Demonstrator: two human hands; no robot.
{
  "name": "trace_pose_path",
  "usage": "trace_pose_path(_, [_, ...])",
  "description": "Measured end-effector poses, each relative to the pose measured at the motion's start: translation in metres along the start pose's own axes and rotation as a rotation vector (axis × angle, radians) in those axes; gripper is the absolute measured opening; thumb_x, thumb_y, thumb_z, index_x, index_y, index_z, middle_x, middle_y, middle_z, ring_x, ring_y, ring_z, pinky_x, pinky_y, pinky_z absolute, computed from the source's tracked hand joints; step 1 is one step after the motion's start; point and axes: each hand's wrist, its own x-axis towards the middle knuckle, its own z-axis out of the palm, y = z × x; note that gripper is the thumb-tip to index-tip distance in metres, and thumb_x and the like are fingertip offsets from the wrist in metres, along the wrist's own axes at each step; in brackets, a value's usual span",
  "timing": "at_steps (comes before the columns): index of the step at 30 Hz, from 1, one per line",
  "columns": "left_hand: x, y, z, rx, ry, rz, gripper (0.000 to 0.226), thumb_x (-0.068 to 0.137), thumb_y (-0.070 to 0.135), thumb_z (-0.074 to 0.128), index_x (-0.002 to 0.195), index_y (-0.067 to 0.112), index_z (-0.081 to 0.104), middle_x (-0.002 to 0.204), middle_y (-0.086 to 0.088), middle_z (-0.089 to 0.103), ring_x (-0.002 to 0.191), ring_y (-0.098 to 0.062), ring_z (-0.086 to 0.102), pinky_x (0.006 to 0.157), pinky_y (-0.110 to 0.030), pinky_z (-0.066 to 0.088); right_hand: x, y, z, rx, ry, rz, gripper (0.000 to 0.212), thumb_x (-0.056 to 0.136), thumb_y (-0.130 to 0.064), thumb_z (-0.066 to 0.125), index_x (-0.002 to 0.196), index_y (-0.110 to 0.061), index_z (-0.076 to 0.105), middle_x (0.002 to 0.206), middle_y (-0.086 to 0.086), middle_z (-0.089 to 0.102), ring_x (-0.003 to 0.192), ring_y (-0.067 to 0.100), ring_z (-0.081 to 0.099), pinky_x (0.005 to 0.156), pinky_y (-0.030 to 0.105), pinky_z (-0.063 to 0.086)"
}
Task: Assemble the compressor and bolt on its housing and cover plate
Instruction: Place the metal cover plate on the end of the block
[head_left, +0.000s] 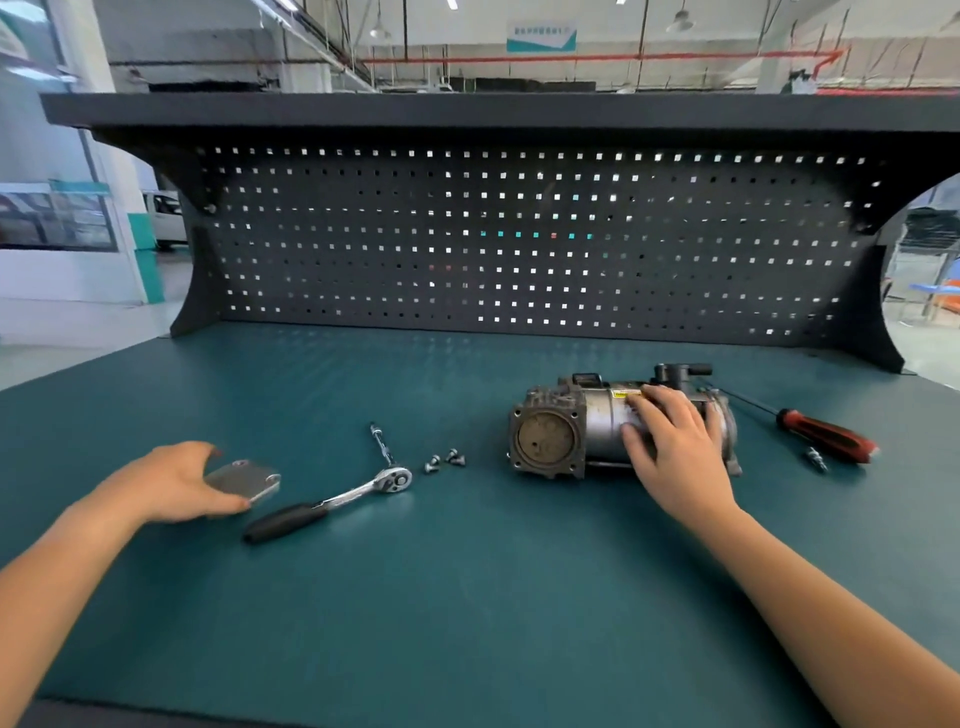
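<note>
The grey metal compressor (576, 431) lies on its side on the teal bench, its round open end facing left. My right hand (670, 441) rests on top of its cylindrical body, fingers spread and fairly straight. At the left, my left hand (176, 483) grips the flat silver cover plate (249, 480) between thumb and fingers, just above the bench top. A ratchet wrench (332, 499) with a black handle lies between the plate and the compressor. Three small bolts (444, 460) sit loose just right of the ratchet head.
A red-handled screwdriver (826, 434) lies to the right of the compressor, with a small metal bit (816, 459) beside it. A dark pegboard (519, 244) stands along the back of the teal bench (467, 597).
</note>
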Motion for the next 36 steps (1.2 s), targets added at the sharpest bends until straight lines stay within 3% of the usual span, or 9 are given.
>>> trace_pose_path(6, [-0.008, 0.021, -0.005, -0.353, 0.095, -0.001, 0.092, 0.062, 0.04, 0.083, 0.135, 0.002, 0.044, 0.129, -0.013, 0.057, 0.12, -0.03, 0.052, 0.094, -0.035, 0.039, -0.003, -0.008, -0.006, 0.092, 0.066, 0.055, 0.037, 0.088, -0.013, 0.063, 0.124, -0.005, 0.059, 0.134, 0.013, 0.051, 0.128, 0.032, 0.043, 0.112, 0.05, 0.012])
trace_pose_path(9, [-0.035, 0.07, -0.004, -0.508, 0.303, 0.292, 0.083, 0.063, 0.027, 0.086, 0.134, 0.008, 0.048, 0.125, -0.004, 0.061, 0.113, -0.018, 0.057, 0.097, -0.031, 0.038, -0.003, -0.023, -0.009, 0.231, 0.142, 0.044, 0.042, 0.086, -0.014, 0.066, 0.125, -0.002, 0.056, 0.133, 0.014, 0.05, 0.126, 0.033, 0.044, 0.11, 0.053, 0.023])
trace_pose_path(14, [-0.072, 0.185, 0.016, -0.253, 0.458, 0.873, 0.086, 0.067, 0.037, 0.076, 0.14, 0.011, 0.038, 0.138, -0.001, 0.049, 0.124, -0.02, 0.048, 0.101, -0.035, 0.033, -0.01, -0.044, -0.013, 0.302, 0.071, -0.19, 0.068, 0.077, -0.034, 0.07, 0.131, 0.0, 0.048, 0.137, 0.015, 0.048, 0.127, 0.026, 0.043, 0.104, 0.051, 0.033])
trace_pose_path(18, [-0.064, 0.234, 0.04, -0.065, 0.535, 0.946, 0.085, 0.078, 0.035, 0.065, 0.147, 0.012, 0.023, 0.152, -0.002, 0.029, 0.137, -0.016, 0.033, 0.11, -0.042, 0.021, -0.013, -0.04, -0.005, 0.148, -0.005, -0.304, 0.088, 0.063, -0.039, 0.082, 0.134, -0.002, 0.046, 0.141, 0.017, 0.043, 0.127, 0.034, 0.046, 0.099, 0.056, 0.031])
trace_pose_path(22, [-0.061, 0.236, 0.058, -0.072, 0.593, 1.029, 0.082, 0.058, 0.023, 0.083, 0.131, 0.004, 0.052, 0.131, -0.009, 0.057, 0.116, -0.026, 0.058, 0.09, -0.055, 0.048, -0.009, -0.036, 0.006, -0.046, -0.023, -0.31, 0.094, 0.053, -0.038, 0.089, 0.131, -0.005, 0.049, 0.137, 0.017, 0.05, 0.121, 0.035, 0.053, 0.091, 0.058, 0.04])
trace_pose_path(25, [-0.054, 0.234, 0.071, -0.161, 0.624, 1.103, 0.08, 0.055, 0.016, 0.086, 0.128, 0.003, 0.054, 0.129, -0.009, 0.058, 0.117, -0.027, 0.056, 0.087, -0.053, 0.051, -0.006, -0.035, 0.013, -0.102, -0.029, -0.273, 0.086, 0.051, -0.039, 0.09, 0.124, -0.004, 0.059, 0.13, 0.013, 0.057, 0.114, 0.031, 0.059, 0.088, 0.06, 0.042])
trace_pose_path(29, [-0.049, 0.235, 0.079, -0.71, 0.398, 0.938, 0.076, 0.073, 0.017, 0.077, 0.137, 0.021, 0.037, 0.138, 0.017, 0.029, 0.128, 0.005, 0.027, 0.104, -0.006, 0.022, -0.007, -0.034, 0.016, -0.134, -0.034, -0.27, 0.089, 0.05, -0.041, 0.09, 0.125, -0.005, 0.059, 0.129, 0.012, 0.059, 0.112, 0.029, 0.061, 0.088, 0.06, 0.042])
trace_pose_path(33, [-0.042, 0.228, 0.08, -0.871, 0.253, 0.677, 0.055, 0.076, 0.014, 0.075, 0.126, 0.021, 0.055, 0.111, 0.012, 0.058, 0.097, -0.01, 0.063, 0.087, -0.017, 0.044, -0.009, -0.035, 0.017, -0.147, -0.081, -0.25, 0.088, 0.06, -0.039, 0.085, 0.134, -0.006, 0.05, 0.138, 0.012, 0.05, 0.123, 0.03, 0.053, 0.098, 0.06, 0.034])
trace_pose_path(36, [-0.041, 0.226, 0.08, -0.927, 0.222, 0.628, 0.047, 0.077, 0.013, 0.074, 0.121, 0.023, 0.06, 0.093, 0.023, 0.058, 0.074, -0.003, 0.065, 0.07, -0.013, 0.048, -0.01, -0.034, 0.02, -0.085, -0.14, -0.221, 0.084, 0.081, -0.041, 0.067, 0.148, -0.017, 0.023, 0.155, 0.004, 0.022, 0.142, 0.021, 0.024, 0.113, 0.051, 0.008])
